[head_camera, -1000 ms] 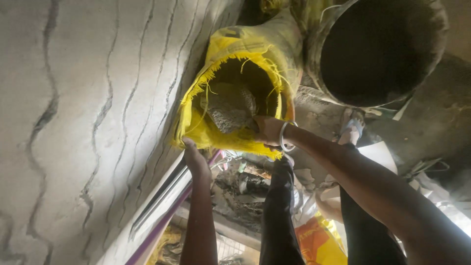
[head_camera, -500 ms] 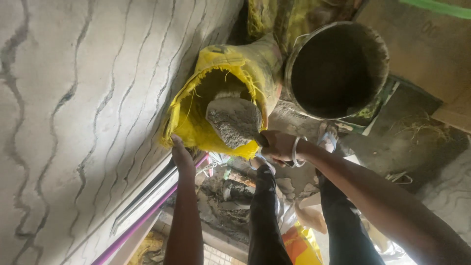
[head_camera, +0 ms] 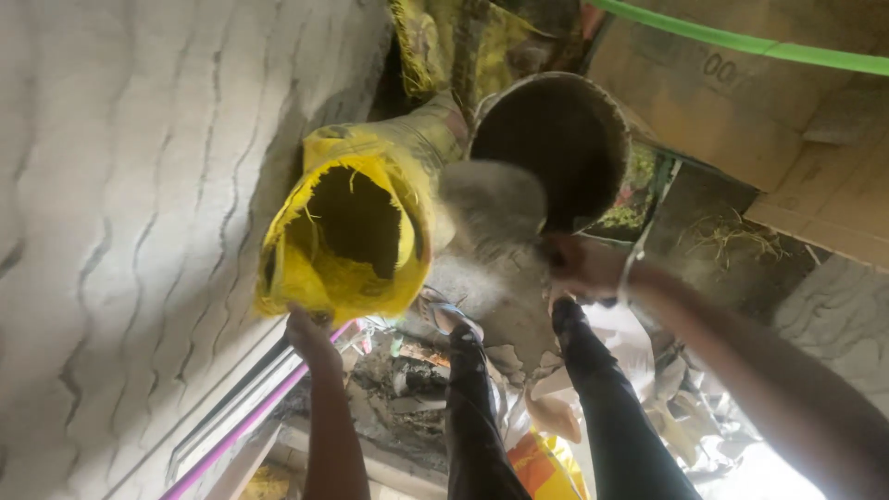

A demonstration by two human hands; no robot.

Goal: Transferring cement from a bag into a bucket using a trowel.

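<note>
My left hand (head_camera: 310, 335) grips the lower rim of an open yellow woven sack (head_camera: 347, 236), which lies on its side with its dark mouth facing me. My right hand (head_camera: 582, 264) is shut on a blurred scoop heaped with grey powder (head_camera: 491, 202). That scoop is between the sack and the mouth of a round dirty bucket (head_camera: 556, 148), which stands just right of the sack. A light bracelet shows on my right wrist. My legs in black trousers (head_camera: 602, 407) stand below the bucket.
A grey wall with wavy grooves (head_camera: 120, 231) fills the left side. A purple rod (head_camera: 250, 426) runs along its foot. Cardboard sheets (head_camera: 741, 102) and a green hose (head_camera: 741, 42) lie at the top right. Rubble and an orange-yellow bag (head_camera: 546, 463) are near my feet.
My right hand has lifted the heaped grey scoop out of the sack's mouth and carried it right, up to the bucket. My left hand has stayed on the sack's rim.
</note>
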